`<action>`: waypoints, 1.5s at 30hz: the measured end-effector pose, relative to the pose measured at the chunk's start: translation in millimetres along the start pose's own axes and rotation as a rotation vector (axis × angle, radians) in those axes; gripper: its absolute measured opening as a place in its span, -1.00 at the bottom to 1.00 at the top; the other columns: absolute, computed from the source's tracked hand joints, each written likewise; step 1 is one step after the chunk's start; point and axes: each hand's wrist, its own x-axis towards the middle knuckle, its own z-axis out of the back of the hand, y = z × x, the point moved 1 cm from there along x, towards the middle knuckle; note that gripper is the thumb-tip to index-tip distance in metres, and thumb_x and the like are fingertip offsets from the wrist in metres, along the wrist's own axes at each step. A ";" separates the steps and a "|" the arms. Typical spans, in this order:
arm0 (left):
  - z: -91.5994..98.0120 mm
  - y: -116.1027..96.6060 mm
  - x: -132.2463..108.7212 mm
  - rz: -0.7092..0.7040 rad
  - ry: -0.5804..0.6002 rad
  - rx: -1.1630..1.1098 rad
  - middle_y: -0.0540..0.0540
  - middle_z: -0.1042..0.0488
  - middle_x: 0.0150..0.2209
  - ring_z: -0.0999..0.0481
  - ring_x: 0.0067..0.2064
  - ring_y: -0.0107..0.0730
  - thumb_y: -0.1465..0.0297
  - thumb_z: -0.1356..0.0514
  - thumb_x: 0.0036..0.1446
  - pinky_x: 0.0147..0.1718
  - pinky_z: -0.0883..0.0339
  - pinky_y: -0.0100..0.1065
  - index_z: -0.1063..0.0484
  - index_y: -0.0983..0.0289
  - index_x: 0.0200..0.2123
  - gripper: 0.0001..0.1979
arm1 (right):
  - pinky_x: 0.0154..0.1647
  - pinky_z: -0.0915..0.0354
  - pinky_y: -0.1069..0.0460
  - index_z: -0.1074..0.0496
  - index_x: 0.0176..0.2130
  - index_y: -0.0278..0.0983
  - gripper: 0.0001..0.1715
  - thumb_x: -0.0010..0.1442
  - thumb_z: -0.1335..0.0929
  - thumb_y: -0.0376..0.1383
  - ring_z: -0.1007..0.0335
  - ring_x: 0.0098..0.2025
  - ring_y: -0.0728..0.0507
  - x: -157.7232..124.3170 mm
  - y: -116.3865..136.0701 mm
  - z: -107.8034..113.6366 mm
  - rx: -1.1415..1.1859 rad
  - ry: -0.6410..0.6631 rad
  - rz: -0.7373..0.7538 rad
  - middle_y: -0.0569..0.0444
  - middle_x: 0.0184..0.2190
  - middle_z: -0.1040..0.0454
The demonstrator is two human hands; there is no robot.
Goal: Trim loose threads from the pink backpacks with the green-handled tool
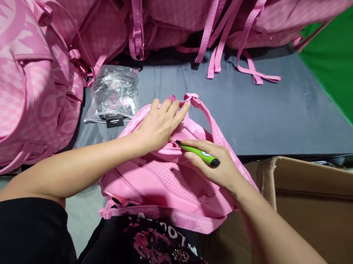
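The pink backpack point(168, 187) lies back-panel up at the near edge of the dark mat point(276, 107), its lower end against my black shirt and its top handle point(197, 102) pointing away from me. It sits this close, I judge, so both hands reach its upper seam without stretching.

My left hand point(158, 123) lies flat over the top of the bag, fingers spread and nearly straight, tips reaching the base of the handle. It grips nothing; it presses the fabric down, which seems to hold the soft bag from shifting and pull the seam taut. That forearm comes in low from the left, wrist level.

My right hand point(217, 165) is closed around a green tool point(198, 153), held like a pen between thumb and first fingers, with its dark tip aimed into the fold just beside my left palm (what kind of tool it is, I cannot tell). The wrist is bent inward and the forearm rises from the lower right, over the cardboard box point(324, 198) that stands open beside the bag.

Just beyond my left hand a clear plastic bag point(112, 95) of small parts rests on the mat. Further out a pile of pink backpacks point(5, 87) heaps along the left and far sides, loose straps point(214, 32) trailing onto the mat, and a green sheet point(352, 77) covers the far right.
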 end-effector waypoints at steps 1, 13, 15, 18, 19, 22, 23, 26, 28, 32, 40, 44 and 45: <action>-0.9 0.5 1.1 0.002 0.004 -0.004 0.35 -0.27 0.27 -0.26 0.23 0.07 0.38 -0.02 0.31 0.14 -0.17 -0.01 0.03 0.43 0.43 -0.33 | 0.03 -0.47 -0.17 -0.56 -0.04 -0.20 -0.71 0.30 -0.37 -0.17 -0.58 -0.06 -0.21 6.1 0.1 2.2 0.000 0.050 -0.012 0.01 -0.08 -0.63; -11.4 6.0 16.2 0.031 0.111 -0.088 0.31 0.02 0.43 0.03 0.43 0.22 0.26 -0.24 0.12 0.29 0.05 0.20 0.32 0.27 0.48 0.03 | -0.07 -0.45 -0.21 -0.54 -0.04 -0.25 -0.71 0.28 -0.32 -0.30 -0.60 -0.17 -0.28 22.2 -1.1 -2.6 -0.308 0.140 0.127 -0.05 -0.16 -0.64; -12.5 6.0 17.9 0.025 0.130 -0.072 0.31 0.05 0.44 0.09 0.45 0.22 0.25 -0.25 0.11 0.31 0.12 0.24 0.35 0.26 0.48 0.05 | -0.06 -0.45 -0.21 -0.53 -0.05 -0.26 -0.72 0.28 -0.32 -0.30 -0.59 -0.16 -0.28 20.7 -5.1 -4.0 -0.301 0.144 0.126 -0.06 -0.16 -0.64; -13.8 6.1 18.5 0.040 0.120 -0.064 0.37 0.00 0.42 -0.05 0.39 0.18 0.30 -0.18 0.17 0.29 0.03 0.19 0.30 0.33 0.48 -0.05 | -0.04 -0.43 -0.21 -0.51 -0.05 -0.24 -0.73 0.28 -0.32 -0.29 -0.58 -0.15 -0.27 21.7 -9.3 -4.4 -0.273 0.150 0.105 -0.05 -0.15 -0.63; -14.1 6.2 18.2 0.048 0.108 -0.074 0.37 -0.04 0.41 -0.12 0.36 0.17 0.32 -0.14 0.19 0.27 -0.02 0.16 0.28 0.34 0.48 -0.09 | -0.04 -0.42 -0.20 -0.50 -0.04 -0.23 -0.73 0.28 -0.32 -0.28 -0.58 -0.14 -0.26 21.8 -9.7 -3.6 -0.260 0.142 0.091 -0.04 -0.14 -0.63; -14.5 5.8 17.0 0.059 0.092 -0.112 0.35 -0.12 0.37 -0.21 0.27 0.15 0.36 -0.09 0.21 0.24 -0.07 0.12 0.22 0.34 0.47 -0.16 | -0.12 -0.41 -0.15 -0.45 -0.06 -0.21 -0.76 0.26 -0.33 -0.26 -0.56 -0.21 -0.24 21.3 -8.5 1.3 -0.233 0.115 0.048 0.00 -0.20 -0.61; -14.5 5.4 16.9 0.059 0.095 -0.117 0.35 -0.12 0.37 -0.21 0.26 0.14 0.37 -0.09 0.20 0.24 -0.07 0.12 0.19 0.35 0.47 -0.17 | -0.14 -0.40 -0.14 -0.44 -0.10 -0.21 -0.79 0.25 -0.34 -0.25 -0.54 -0.24 -0.23 21.7 -7.8 3.4 -0.230 0.117 0.042 0.01 -0.24 -0.61; -14.4 4.4 18.0 0.064 0.113 -0.119 0.33 -0.11 0.37 -0.20 0.26 0.13 0.39 -0.11 0.19 0.24 -0.04 0.12 0.14 0.33 0.46 -0.18 | -0.15 -0.38 -0.13 -0.47 -0.19 -0.20 -0.87 0.24 -0.35 -0.26 -0.52 -0.33 -0.18 27.7 -7.7 8.1 -0.227 0.180 0.041 0.05 -0.33 -0.59; -14.4 5.0 20.0 0.072 0.129 -0.117 0.33 -0.13 0.37 -0.20 0.26 0.12 0.40 -0.13 0.17 0.23 -0.05 0.11 0.12 0.34 0.45 -0.17 | -0.15 -0.38 -0.12 -0.51 -0.21 -0.20 -0.87 0.23 -0.36 -0.26 -0.52 -0.35 -0.17 34.1 -9.0 9.2 -0.219 0.230 0.042 0.07 -0.34 -0.60; -13.2 11.6 25.1 0.054 0.168 -0.126 0.37 -0.12 0.37 -0.22 0.26 0.13 0.41 -0.16 0.18 0.18 -0.11 0.07 0.08 0.39 0.44 -0.19 | -0.18 -0.41 -0.11 -0.56 -0.17 -0.21 -0.83 0.23 -0.38 -0.28 -0.56 -0.31 -0.19 39.7 -9.6 7.0 -0.207 0.230 0.034 0.04 -0.30 -0.63; 9.2 19.9 19.8 0.058 0.271 -0.077 0.37 0.22 0.48 0.13 0.45 0.25 0.36 -0.23 0.17 0.19 -0.10 0.19 0.05 0.29 0.44 -0.16 | -0.14 -0.44 -0.16 -0.56 -0.09 -0.20 -0.78 0.27 -0.38 -0.26 -0.59 -0.23 -0.21 21.7 -9.4 4.6 -0.197 0.092 0.046 0.02 -0.21 -0.64; 8.8 19.2 18.1 0.076 0.271 -0.074 0.37 0.15 0.47 -0.04 0.38 0.23 0.36 -0.24 0.17 0.06 -0.27 0.06 0.04 0.26 0.44 -0.16 | -0.10 -0.42 -0.18 -0.57 -0.09 -0.20 -0.77 0.25 -0.41 -0.26 -0.59 -0.22 -0.23 20.1 -11.4 3.4 -0.175 0.055 0.054 0.03 -0.22 -0.65; 7.1 19.4 18.3 0.073 0.259 -0.082 0.36 0.12 0.47 -0.11 0.34 0.21 0.35 -0.24 0.16 0.06 -0.27 0.03 0.04 0.25 0.44 -0.16 | -0.10 -0.43 -0.17 -0.57 -0.08 -0.20 -0.76 0.25 -0.41 -0.26 -0.59 -0.22 -0.23 21.0 -10.9 1.9 -0.150 0.048 0.050 0.03 -0.21 -0.65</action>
